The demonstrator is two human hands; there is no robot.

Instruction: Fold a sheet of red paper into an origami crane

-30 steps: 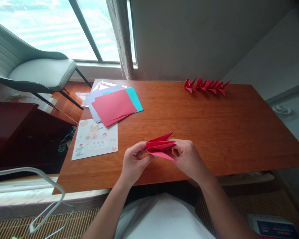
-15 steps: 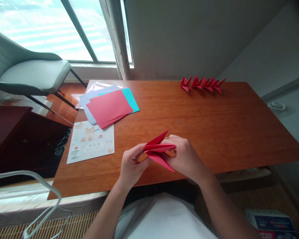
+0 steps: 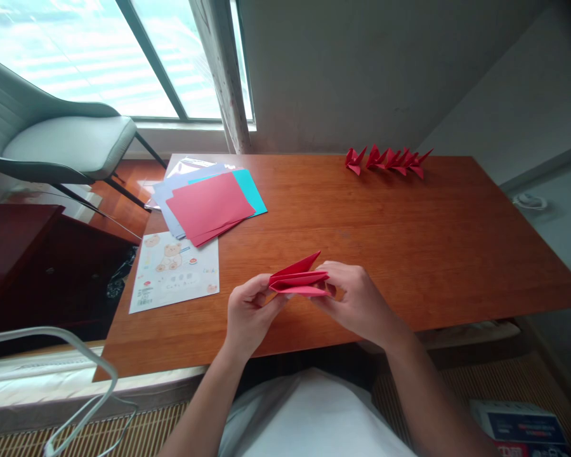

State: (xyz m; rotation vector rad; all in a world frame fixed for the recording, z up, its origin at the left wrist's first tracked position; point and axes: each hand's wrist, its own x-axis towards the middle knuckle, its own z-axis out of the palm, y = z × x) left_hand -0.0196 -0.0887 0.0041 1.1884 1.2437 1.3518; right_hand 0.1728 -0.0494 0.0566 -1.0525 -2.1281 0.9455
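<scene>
Between my two hands, above the near side of the table, is a folded piece of red origami paper (image 3: 299, 279) with several long pointed layers. My left hand (image 3: 251, 312) pinches its left end between thumb and fingers. My right hand (image 3: 354, 295) is closed on its right end, thumb below and fingers above; the fingertips are partly hidden behind the paper. One pointed flap sticks up and to the right, apart from the flatter layers under it.
On the wooden table (image 3: 409, 254), several folded red paper cranes (image 3: 390, 160) stand in a row at the far right. Red paper sheets (image 3: 212, 206) lie over blue and lilac ones at the left, beside a bear-printed card (image 3: 176, 273). A chair (image 3: 66, 139) stands beyond.
The lower flap of the red paper, which pointed down to the right, has swung up against the other layers. My right hand's thumb has come under the paper.
</scene>
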